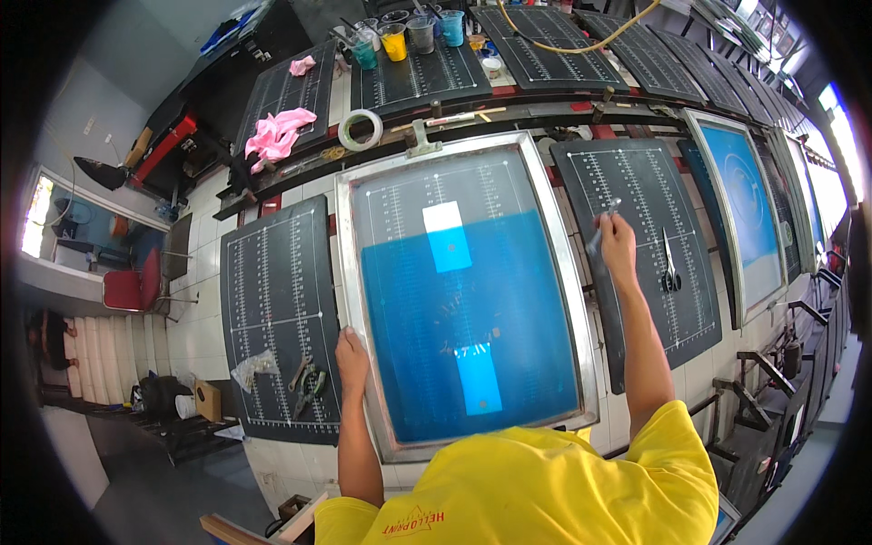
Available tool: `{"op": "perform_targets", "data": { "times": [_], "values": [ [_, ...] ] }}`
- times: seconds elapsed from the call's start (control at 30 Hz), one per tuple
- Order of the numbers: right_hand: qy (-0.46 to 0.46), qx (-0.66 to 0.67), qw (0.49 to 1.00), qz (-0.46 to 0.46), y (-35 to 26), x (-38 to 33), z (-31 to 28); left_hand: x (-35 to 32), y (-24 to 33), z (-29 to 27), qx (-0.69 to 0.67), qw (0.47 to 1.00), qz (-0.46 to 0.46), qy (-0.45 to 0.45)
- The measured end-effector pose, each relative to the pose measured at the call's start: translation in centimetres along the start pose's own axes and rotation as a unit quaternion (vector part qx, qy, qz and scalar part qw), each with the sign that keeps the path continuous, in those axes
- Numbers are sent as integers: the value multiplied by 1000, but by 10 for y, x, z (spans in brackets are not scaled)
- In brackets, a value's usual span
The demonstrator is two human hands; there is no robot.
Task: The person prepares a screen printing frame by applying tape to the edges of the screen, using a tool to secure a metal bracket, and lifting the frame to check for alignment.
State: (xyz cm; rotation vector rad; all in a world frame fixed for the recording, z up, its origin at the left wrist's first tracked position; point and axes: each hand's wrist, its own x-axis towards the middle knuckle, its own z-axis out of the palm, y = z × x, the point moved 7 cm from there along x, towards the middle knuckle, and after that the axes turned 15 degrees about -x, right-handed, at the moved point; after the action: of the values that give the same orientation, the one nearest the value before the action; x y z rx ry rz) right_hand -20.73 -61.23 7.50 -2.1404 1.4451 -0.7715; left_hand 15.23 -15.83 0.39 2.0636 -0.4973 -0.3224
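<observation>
A large silk screen frame with a metal border lies in front of me. Blue emulsion covers most of its mesh, and two pale rectangles show at the upper middle and lower right. My left hand is closed on the frame's left rail. Off the frame's right side, above a black gridded board, my right hand is closed around a small grey metallic tool; its exact kind is unclear. Black-handled scissors lie on that board. A hinge clamp meets the frame's far rail.
Left of the frame, another gridded board bears a plastic bag and hand tools. Beyond are a tape roll, pink cloth and several cups, one yellow. A second blue screen stands at right.
</observation>
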Motion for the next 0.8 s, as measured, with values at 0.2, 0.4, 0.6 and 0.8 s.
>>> {"op": "perform_targets", "data": {
  "times": [0.2,0.4,0.6,0.8],
  "values": [
    [4,289,953,88,-17,121,47,97,51,24,30,992,108,63],
    [16,306,946,104,-17,200,99,174,157,106,49,940,337,27],
    [2,276,956,96,-18,240,146,210,250,271,-39,890,428,-148],
    [-22,314,940,129,-12,248,177,240,277,385,-8,886,365,-287]
  ]
}}
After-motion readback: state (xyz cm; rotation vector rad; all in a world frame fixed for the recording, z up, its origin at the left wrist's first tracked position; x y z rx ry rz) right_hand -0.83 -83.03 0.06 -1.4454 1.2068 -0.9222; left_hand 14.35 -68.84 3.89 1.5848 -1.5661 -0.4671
